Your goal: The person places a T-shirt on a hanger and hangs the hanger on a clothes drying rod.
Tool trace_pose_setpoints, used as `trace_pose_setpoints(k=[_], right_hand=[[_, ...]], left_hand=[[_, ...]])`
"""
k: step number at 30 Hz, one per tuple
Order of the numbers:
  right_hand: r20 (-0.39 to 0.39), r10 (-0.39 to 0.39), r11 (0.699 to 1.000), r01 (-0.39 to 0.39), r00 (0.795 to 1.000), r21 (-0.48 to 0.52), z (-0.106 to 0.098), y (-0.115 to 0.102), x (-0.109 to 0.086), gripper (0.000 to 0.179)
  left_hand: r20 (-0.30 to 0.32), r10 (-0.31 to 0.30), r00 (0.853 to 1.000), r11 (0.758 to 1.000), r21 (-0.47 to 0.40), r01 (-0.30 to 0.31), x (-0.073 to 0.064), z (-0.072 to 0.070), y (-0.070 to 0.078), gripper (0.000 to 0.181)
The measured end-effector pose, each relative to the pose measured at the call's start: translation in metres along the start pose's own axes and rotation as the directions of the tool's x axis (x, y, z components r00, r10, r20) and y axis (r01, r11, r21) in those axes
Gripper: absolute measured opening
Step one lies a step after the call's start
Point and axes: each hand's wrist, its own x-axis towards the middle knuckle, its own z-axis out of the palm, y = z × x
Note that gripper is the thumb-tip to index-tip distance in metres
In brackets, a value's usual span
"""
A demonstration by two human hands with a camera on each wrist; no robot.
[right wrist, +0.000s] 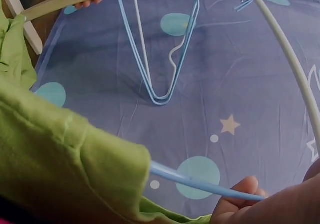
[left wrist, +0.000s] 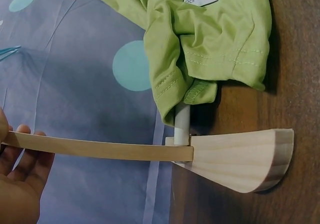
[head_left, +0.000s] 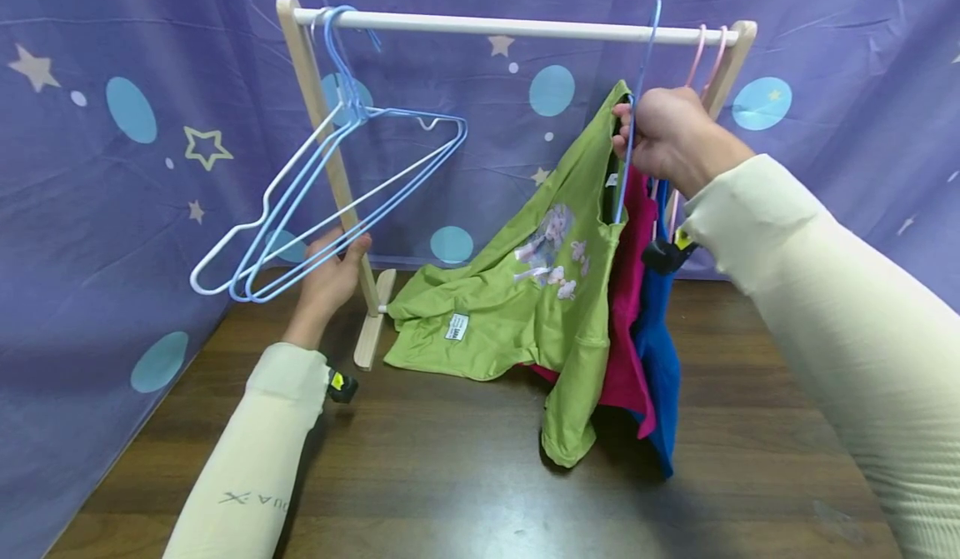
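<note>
My left hand (head_left: 330, 276) grips the left wooden post (head_left: 341, 180) of a small clothes rack; in the left wrist view its fingers (left wrist: 32, 166) curl behind that post. At the right end of the rack my right hand (head_left: 671, 138) holds a blue hanger (head_left: 626, 155), its hook at the height of the white rod (head_left: 495, 24). I cannot tell whether hook and rod touch. A green long-sleeved shirt (head_left: 495, 317) with a printed picture hangs on this hanger, its lower part spread leftward near the rack's foot (head_left: 369, 338). In the right wrist view fingers pinch the hanger (right wrist: 200, 186) beside the shirt's neckline.
Blue hangers (head_left: 300, 201) and a white hanger (head_left: 232, 234) hang at the rod's left end. Behind the green shirt hang a magenta garment (head_left: 626, 359) and a blue garment (head_left: 660, 351), near pink hanger hooks (head_left: 697, 55). A patterned purple curtain (head_left: 480, 151) backs the wooden table (head_left: 450, 459).
</note>
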Motion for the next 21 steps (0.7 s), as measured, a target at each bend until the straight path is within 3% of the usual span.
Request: trace_pose_setpoints(k=[5,12,16,18,19,21], right_hand=[[-0.017,-0.013,0.999,0.012,1.000,-0.036,-0.005,0.004,0.000,0.073],[-0.032,-0.048,0.999,0.048,0.998,-0.008,-0.015,0.006,-0.002,0.041],[0.031,-0.098,0.984,0.101,0.995,-0.148,-0.019,0.008,-0.008,0.060],[0.061,-0.160,0.940,0.171,0.985,-0.294,-0.019,0.012,-0.011,0.057],[0.068,-0.202,0.902,0.213,0.977,-0.376,-0.019,0.014,-0.011,0.054],[0.085,-0.297,0.784,0.294,0.951,-0.547,-0.019,0.018,-0.011,0.045]], left_hand=[[0.023,-0.009,1.000,1.000,0.007,0.009,0.001,-0.001,-0.002,0.028],[0.018,-0.009,1.000,1.000,0.014,0.009,0.000,0.000,-0.001,0.029],[0.008,-0.005,1.000,1.000,0.016,0.005,0.001,0.001,-0.001,0.030],[0.001,-0.003,1.000,1.000,0.016,0.003,0.001,0.001,-0.001,0.030],[-0.003,0.000,1.000,1.000,0.016,0.000,0.001,0.001,-0.001,0.030],[-0.007,0.006,1.000,1.000,0.018,-0.005,0.001,0.001,-0.001,0.029]])
